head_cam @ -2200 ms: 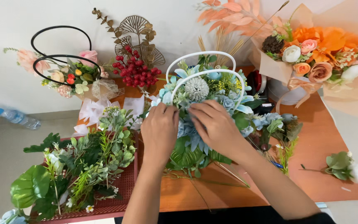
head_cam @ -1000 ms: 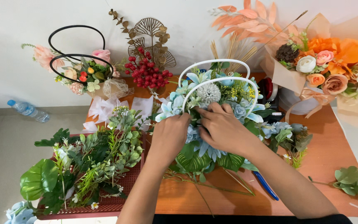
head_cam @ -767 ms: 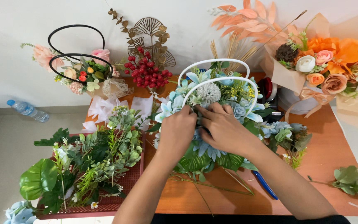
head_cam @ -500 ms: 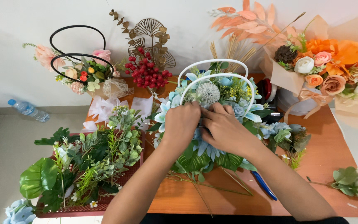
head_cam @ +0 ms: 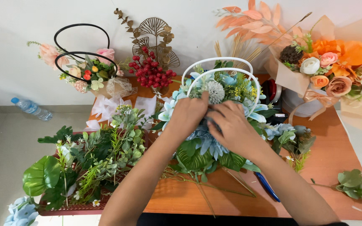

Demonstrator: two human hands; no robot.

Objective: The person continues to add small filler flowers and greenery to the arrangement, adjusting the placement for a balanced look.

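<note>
Table: the orange-brown table (head_cam: 336, 146) is crowded; its near edge lies close under the arrangement, so a hard push toward the person could slide the work off.
Greenery tray: the red tray of loose green foliage (head_cam: 86, 161) sits just beside the left forearm; a sideways sweep of the elbow could scatter stems.
Blue-and-white arrangement: the flower basket with white hoop handles (head_cam: 221, 90) stands mid-table, between the tray and the peach bouquet (head_cam: 332, 73); pressing on its front could tip it or loosen blooms.
Left hand: the left hand (head_cam: 188, 114) has its fingers curled and pressed into the blue blooms, tips hidden; I cannot tell whether they pinch a stem.
Right hand: the right hand (head_cam: 230, 125) lies over the blooms, fingers together, touching the left; a tug could pull a flower out.
Blue-handled tool: the blue-handled tool (head_cam: 267, 187) lies under the right forearm and could be knocked away.
</note>
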